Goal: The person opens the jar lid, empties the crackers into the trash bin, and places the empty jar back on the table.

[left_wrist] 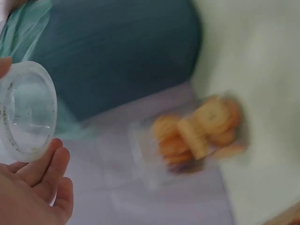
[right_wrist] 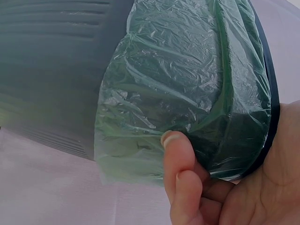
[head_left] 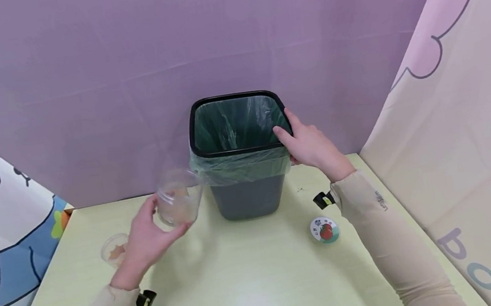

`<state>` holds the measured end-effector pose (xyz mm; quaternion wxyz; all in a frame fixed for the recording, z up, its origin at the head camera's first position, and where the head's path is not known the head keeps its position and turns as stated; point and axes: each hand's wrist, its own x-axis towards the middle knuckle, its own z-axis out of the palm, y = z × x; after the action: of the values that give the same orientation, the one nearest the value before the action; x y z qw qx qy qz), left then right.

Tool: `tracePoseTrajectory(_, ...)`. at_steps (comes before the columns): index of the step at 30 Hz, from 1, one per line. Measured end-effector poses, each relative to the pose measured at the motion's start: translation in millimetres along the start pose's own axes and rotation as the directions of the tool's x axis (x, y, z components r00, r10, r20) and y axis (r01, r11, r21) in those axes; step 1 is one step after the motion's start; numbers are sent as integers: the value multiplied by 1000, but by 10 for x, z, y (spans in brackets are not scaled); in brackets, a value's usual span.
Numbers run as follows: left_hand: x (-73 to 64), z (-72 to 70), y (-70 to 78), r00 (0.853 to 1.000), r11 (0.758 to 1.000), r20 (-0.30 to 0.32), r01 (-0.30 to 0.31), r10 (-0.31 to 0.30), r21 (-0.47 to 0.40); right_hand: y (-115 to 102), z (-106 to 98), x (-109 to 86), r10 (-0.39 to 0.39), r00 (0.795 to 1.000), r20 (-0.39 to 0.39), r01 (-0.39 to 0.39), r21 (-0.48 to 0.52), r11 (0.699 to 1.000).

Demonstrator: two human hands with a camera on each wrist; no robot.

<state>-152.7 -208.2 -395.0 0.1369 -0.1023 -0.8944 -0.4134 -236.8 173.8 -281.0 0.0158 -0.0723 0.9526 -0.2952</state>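
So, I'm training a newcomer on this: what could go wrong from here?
The left hand holds the clear plastic cup beside the waste bin, not over its opening; released now, it could land on the table.
The right hand grips the bin on one side, so a hard pull might tip it.
Its green plastic liner is folded over the outside; the right hand might drag it loose.

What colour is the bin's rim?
The rim is black, best seen in the head view.

one bin [head_left: 250, 197], two tubs [head_left: 183, 205], one printed disc [head_left: 324, 230]
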Motion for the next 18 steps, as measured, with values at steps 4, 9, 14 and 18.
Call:
tracePoseTrajectory(4, -132, 215, -78, 998, 1000, 52, -19, 18, 12, 0, 6, 6, 1, 1000, 0, -1, 3, 1000)
tracePoseTrajectory(9, -249, 503, -156, 995, 999, 98, -23, 27, -45, 1, 4, 7, 4, 1000, 1, -4, 10, 1000)
tracePoseTrajectory(14, -313, 793, -224, 989, 996, 147, -22, 35, -90, 5, 10, 11, 4, 1000, 3, -4, 25, 1000)
tracePoseTrajectory(18, -313, 998, -208, 980, 993, 200, 1, 22, -114, 12, 11, 11, 2, 1000, 3, -2, 30, 1000)
